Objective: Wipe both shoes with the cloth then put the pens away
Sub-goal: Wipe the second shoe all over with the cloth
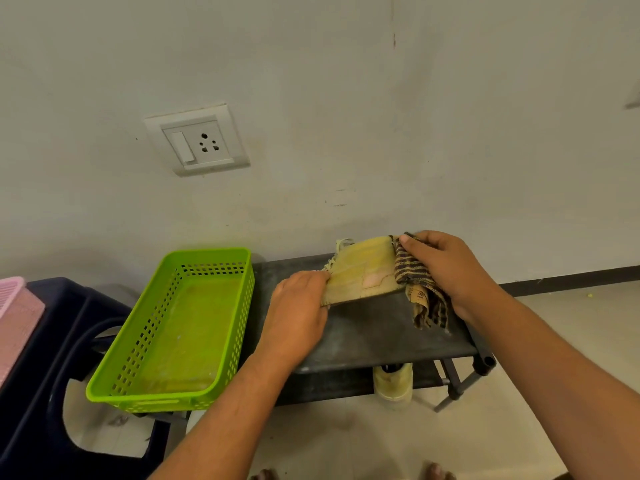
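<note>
Shoe one, a yellowish canvas shoe, lies on its side on the top shelf of the dark rack, close to the wall.

Left hand: fingers closed over the near end of the shoe, pinning it to the shelf. We read this as bracing, so the shoe does not slide under the rubbing.

Right hand: fingers bunched round the striped cloth and pressing it to the far end of the shoe. The loose tail of the cloth hangs down onto the shelf.

We judge the step to be wiping shoe one, which puts the task in its early part.

Shoe two stands on the lower shelf, under the front edge and apart from both hands.

We see no pens. The green basket sits to the left, partly on a dark blue stool, and holds nothing we can see. It is probably where the pens are to go.
</note>
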